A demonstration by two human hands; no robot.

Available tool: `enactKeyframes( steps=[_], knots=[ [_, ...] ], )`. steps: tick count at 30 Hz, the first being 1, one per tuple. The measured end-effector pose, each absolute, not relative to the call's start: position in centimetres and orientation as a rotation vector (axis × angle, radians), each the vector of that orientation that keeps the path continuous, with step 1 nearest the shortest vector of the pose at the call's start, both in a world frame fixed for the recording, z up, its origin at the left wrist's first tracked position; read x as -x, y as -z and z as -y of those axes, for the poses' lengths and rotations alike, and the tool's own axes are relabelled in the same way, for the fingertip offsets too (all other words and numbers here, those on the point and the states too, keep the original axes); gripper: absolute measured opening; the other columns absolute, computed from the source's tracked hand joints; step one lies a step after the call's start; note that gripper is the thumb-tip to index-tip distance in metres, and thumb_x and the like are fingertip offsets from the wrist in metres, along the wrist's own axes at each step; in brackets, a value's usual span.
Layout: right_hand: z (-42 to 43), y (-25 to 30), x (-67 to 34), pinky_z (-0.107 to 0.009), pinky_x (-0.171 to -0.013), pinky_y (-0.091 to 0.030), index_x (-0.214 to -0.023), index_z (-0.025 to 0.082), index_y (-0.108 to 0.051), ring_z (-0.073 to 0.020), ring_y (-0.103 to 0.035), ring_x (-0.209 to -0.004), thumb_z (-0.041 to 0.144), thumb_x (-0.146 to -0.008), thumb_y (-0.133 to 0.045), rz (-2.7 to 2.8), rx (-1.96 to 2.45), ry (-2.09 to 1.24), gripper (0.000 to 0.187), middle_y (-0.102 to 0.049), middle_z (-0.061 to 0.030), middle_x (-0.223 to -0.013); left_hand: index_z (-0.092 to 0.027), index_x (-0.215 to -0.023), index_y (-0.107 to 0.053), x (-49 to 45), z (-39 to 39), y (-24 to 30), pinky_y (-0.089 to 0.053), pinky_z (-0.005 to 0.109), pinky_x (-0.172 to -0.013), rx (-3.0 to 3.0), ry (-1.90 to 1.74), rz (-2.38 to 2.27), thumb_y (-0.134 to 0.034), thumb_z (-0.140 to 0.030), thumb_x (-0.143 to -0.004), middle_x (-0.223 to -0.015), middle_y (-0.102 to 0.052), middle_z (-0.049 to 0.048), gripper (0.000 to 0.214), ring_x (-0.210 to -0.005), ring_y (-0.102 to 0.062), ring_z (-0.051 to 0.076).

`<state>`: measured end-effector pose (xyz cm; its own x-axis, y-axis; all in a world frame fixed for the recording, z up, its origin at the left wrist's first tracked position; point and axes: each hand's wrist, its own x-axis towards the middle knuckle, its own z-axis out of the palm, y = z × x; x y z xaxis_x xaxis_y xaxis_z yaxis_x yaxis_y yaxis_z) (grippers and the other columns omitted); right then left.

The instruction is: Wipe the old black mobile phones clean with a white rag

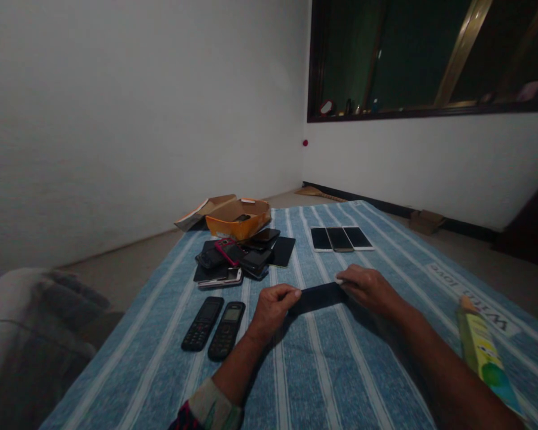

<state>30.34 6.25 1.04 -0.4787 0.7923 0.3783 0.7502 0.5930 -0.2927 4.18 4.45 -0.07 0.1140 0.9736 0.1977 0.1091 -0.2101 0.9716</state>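
A flat black smartphone (319, 297) is held between both my hands just above the blue striped cloth (323, 370). My left hand (272, 307) pinches its left end and my right hand (371, 288) pinches its right end. Two black keypad phones (214, 323) lie side by side to the left of my left hand. A heap of several dark phones (240, 257), one with a pink frame, lies further back. Three smartphones (341, 238) lie in a neat row beyond my right hand.
An open orange cardboard box (237, 218) stands at the far edge of the cloth. A yellow-green box (484, 352) lies at the right edge. Grey bedding (31, 328) is at the left. White walls and a dark window (430, 54) stand behind.
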Motion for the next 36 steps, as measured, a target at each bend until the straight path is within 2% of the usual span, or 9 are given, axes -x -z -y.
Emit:
enactKeyframes(
  steps=[11,23,29,36],
  knots=[
    [-6.7,-0.6,-30.4,-0.029,-0.074,-0.047,-0.107,0.02,-0.071,-0.019,-0.063,-0.082,0.014,-0.089,-0.049,2.289,1.172,-0.18,0.029,-0.066,-0.0069,-0.089,-0.014,-0.062,-0.07,-4.2,-4.5,0.1,-0.039,0.026,-0.061,-1.545,-1.195,-1.127,-0.065,-0.035,-0.073,-0.059,-0.059,0.0,0.023,-0.06,-0.051,0.014],
    [-4.7,-1.1,-25.7,-0.029,-0.069,-0.041,-0.103,0.018,-0.068,-0.0188,-0.056,-0.076,0.013,-0.093,-0.046,2.378,1.044,0.019,0.025,-0.061,-0.0062,-0.081,-0.015,-0.063,-0.069,-4.2,-4.4,0.2,-0.039,0.026,-0.061,-1.568,-1.155,-1.09,-0.064,-0.036,-0.073,-0.059,-0.058,0.0001,0.024,-0.06,-0.051,0.014],
    [-5.8,-0.7,-27.8,-0.029,-0.073,-0.046,-0.108,0.02,-0.069,-0.0175,-0.062,-0.08,0.012,-0.089,-0.051,2.313,1.057,-0.2,0.028,-0.065,-0.0057,-0.089,-0.014,-0.062,-0.069,-4.3,-4.4,0.3,-0.038,0.025,-0.059,-1.526,-1.167,-1.095,-0.065,-0.037,-0.073,-0.058,-0.056,-0.0007,0.025,-0.059,-0.049,0.013],
    [-6.6,-1.0,-30.2,-0.029,-0.076,-0.05,-0.103,0.021,-0.073,-0.0181,-0.065,-0.083,0.019,-0.086,-0.054,2.213,1.061,-0.474,0.026,-0.069,-0.0057,-0.089,-0.015,-0.062,-0.069,-4.3,-4.3,0.1,-0.038,0.025,-0.06,-1.548,-1.177,-1.118,-0.064,-0.035,-0.072,-0.058,-0.058,-0.0002,0.024,-0.06,-0.05,0.013]
  ],
)
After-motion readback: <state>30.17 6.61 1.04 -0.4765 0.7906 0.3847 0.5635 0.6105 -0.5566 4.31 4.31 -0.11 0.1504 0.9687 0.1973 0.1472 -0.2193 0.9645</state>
